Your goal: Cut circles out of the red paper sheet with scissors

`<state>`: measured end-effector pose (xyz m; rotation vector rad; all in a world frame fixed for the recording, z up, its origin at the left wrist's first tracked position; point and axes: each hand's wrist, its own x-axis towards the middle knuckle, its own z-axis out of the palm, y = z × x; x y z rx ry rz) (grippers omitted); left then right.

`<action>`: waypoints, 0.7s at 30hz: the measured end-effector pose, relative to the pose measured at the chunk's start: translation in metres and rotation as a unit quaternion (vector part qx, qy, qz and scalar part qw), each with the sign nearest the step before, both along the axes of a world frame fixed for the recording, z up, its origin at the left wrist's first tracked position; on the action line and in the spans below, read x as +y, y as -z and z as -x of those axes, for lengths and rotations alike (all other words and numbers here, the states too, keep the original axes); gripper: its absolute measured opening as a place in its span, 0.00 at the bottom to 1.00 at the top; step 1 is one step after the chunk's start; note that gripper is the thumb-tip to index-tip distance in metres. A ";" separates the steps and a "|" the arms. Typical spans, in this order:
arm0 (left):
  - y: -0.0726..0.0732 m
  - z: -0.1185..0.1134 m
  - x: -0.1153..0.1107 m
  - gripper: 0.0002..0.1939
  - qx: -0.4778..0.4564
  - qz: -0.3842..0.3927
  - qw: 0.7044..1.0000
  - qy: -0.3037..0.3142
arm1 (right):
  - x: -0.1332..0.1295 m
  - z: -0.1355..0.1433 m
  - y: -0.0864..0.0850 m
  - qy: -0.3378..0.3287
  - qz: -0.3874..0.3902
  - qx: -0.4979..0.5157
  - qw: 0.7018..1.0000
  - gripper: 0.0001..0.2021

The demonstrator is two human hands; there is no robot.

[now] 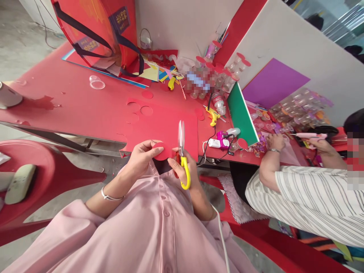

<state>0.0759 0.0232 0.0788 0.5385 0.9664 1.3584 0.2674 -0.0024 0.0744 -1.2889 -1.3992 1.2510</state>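
My left hand (146,154) pinches a round red paper disc (163,151) at the table's front edge. Scissors (182,146) with one yellow and one red handle are in my right hand (186,168), close beside the disc, blades pointing away from me. Beyond both hands a large red sheet (173,121) lies on the red table, with round holes cut along its left part. A loose red disc (147,94) rests behind the sheet, and more discs (200,113) lie near its right edge.
A yellow glue gun (212,115), a purple plug block (223,140) with cables and a green board (243,113) stand at the right. Clear cups (218,77) are stacked behind. A person in a striped shirt (307,193) works further right. A red bag (93,30) stands back left.
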 end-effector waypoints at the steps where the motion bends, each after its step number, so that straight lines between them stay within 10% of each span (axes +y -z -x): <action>1: 0.000 0.000 0.000 0.21 0.002 0.002 1.000 0.006 | 0.005 0.001 -0.002 0.018 0.000 0.007 1.000 0.25; 13: 0.009 -0.027 -0.007 0.20 -0.060 0.011 0.998 -0.031 | 0.025 0.035 -0.007 0.123 -0.050 0.025 0.991 0.24; 21: 0.008 -0.018 -0.005 0.17 -0.082 0.018 0.995 -0.054 | -0.004 0.001 0.018 -0.025 -0.021 0.016 0.999 0.28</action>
